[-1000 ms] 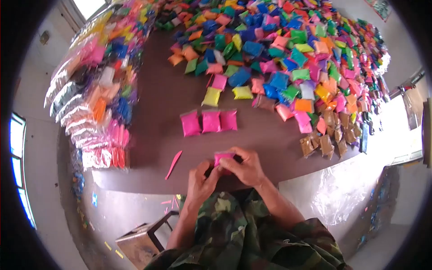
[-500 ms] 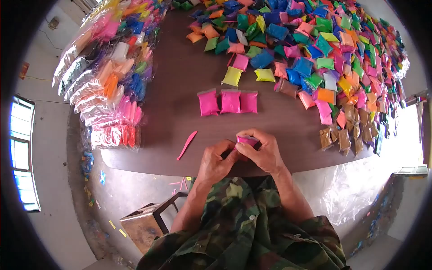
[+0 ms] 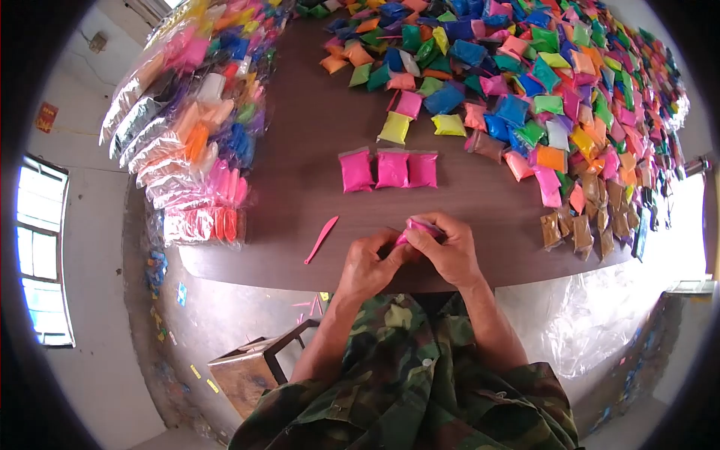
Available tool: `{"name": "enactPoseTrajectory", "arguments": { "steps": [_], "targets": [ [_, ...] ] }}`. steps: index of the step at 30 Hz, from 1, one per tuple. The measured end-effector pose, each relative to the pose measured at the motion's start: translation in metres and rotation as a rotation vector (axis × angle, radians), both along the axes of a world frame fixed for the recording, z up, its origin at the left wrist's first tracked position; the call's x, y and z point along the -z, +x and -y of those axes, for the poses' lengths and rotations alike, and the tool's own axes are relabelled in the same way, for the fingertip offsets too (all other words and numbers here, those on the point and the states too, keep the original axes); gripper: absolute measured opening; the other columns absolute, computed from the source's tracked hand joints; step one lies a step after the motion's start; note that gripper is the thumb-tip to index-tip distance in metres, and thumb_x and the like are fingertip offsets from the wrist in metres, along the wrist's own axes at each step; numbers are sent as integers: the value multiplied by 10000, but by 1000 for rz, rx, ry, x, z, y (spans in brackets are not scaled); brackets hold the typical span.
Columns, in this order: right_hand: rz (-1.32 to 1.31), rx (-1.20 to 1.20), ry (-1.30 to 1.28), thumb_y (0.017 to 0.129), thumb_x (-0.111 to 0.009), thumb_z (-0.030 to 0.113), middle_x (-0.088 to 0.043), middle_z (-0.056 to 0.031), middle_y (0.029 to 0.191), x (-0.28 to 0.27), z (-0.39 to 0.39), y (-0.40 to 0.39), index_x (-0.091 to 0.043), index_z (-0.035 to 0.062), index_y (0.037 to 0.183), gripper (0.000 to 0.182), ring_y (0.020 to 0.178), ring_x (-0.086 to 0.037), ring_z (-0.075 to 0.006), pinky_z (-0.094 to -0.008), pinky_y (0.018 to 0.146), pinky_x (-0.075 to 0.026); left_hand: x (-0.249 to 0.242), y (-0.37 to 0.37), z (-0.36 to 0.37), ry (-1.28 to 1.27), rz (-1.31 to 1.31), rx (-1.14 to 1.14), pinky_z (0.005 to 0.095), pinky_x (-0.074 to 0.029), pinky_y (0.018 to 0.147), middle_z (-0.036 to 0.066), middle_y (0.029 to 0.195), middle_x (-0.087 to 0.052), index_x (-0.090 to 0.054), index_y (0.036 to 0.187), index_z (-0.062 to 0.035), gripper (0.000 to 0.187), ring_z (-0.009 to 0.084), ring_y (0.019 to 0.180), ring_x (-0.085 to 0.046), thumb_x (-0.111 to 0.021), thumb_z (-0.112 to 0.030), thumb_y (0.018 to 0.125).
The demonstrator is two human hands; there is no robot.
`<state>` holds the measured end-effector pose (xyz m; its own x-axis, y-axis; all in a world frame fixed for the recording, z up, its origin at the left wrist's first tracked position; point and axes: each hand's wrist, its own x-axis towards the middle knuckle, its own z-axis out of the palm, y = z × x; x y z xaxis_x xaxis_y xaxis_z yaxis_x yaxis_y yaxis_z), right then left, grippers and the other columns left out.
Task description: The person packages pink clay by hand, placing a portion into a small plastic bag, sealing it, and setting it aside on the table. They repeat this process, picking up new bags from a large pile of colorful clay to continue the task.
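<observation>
Near the front edge of the brown table, a small pink packet is pinched between my two hands, largely covered by the fingers. My left hand closes on its lower left side. My right hand grips it from the right, thumb on top. Beyond the hands lie three pink packets in a row: a left one, a middle one and a right one. A pink plastic knife rests left of my left hand.
Clear bags of coloured packs are stacked along the table's left side. A large heap of colourful packets covers the back and right. Brown packets lie at the right front. A wooden stool stands below on the floor.
The whole view has shifted slightly, with the table's contents a little further right. The pink packet has been tilted and is more covered by my fingers.
</observation>
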<state>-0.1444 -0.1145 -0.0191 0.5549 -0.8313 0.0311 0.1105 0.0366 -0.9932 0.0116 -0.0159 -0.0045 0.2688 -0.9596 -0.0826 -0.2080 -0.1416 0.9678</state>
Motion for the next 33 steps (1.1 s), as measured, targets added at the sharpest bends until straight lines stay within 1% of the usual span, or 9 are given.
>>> {"name": "enactPoseTrajectory", "arguments": {
  "steps": [6,10,13,16,19,22,25,28,33],
  "targets": [
    [-10,-108,64,967,-803,225,-726,-9,893,-20,5,-2,-746,-9,1102,276,773,-635,-61,-255,673,-527,-2,2,-2,10,23,-3,315,-488,640,62,765,-717,-759,986,-22,207,103,700,-606,-752,-228,989],
    [-45,-44,32,959,-792,197,-723,0,848,-6,7,-5,-762,-10,1044,226,787,-643,-50,-257,664,-531,-4,1,1,22,85,13,305,-491,641,49,770,-723,-764,1004,-15,207,94,714,-613,-750,-221,986],
    [-55,50,68,940,-773,150,-718,1,820,-5,0,-2,-770,-1,985,158,769,-636,-42,-259,662,-530,-3,-5,3,5,-77,-15,299,-495,646,46,779,-726,-761,1025,9,218,89,730,-624,-744,-205,985],
    [-55,39,72,939,-780,167,-731,-12,838,-8,1,-4,-768,-2,1006,182,790,-645,-52,-270,690,-541,-11,-5,5,30,-82,-10,292,-503,654,39,793,-729,-754,1050,32,231,90,741,-633,-735,-190,987],
    [-59,7,97,933,-791,223,-754,-42,882,-13,1,-3,-760,-6,1063,266,828,-665,-69,-297,728,-554,-10,0,5,97,85,-12,285,-496,649,41,796,-728,-744,1036,35,214,92,730,-626,-720,-174,996],
    [-88,-8,-24,923,-799,269,-767,-74,917,-13,3,-2,-754,0,1107,329,847,-688,-95,-318,755,-562,-9,0,2,44,59,-39,259,-419,641,-11,798,-686,-727,969,23,262,65,723,-556,-696,-230,1028],
    [-154,-46,-135,904,-803,282,-774,-109,960,-19,5,-3,-749,11,1146,367,856,-718,-156,-342,783,-567,-3,-2,-3,-39,-91,-141,257,-404,636,-15,795,-676,-718,960,14,250,67,715,-545,-687,-224,1028],
    [-128,-89,-48,905,-803,284,-774,-118,967,-16,5,-5,-745,10,1160,379,852,-721,-174,-348,791,-566,7,3,-6,-44,26,-161,257,-450,628,22,789,-714,-721,995,28,196,67,722,-600,-682,-161,1027],
    [78,-31,-34,959,-768,182,-758,-56,991,-3,0,-1,-743,-2,1150,267,890,-665,-95,-315,781,-548,-13,-10,-1,23,-67,-173,266,-438,663,-10,805,-672,-721,1011,15,254,74,742,-569,-677,-234,1031]
  ]
}}
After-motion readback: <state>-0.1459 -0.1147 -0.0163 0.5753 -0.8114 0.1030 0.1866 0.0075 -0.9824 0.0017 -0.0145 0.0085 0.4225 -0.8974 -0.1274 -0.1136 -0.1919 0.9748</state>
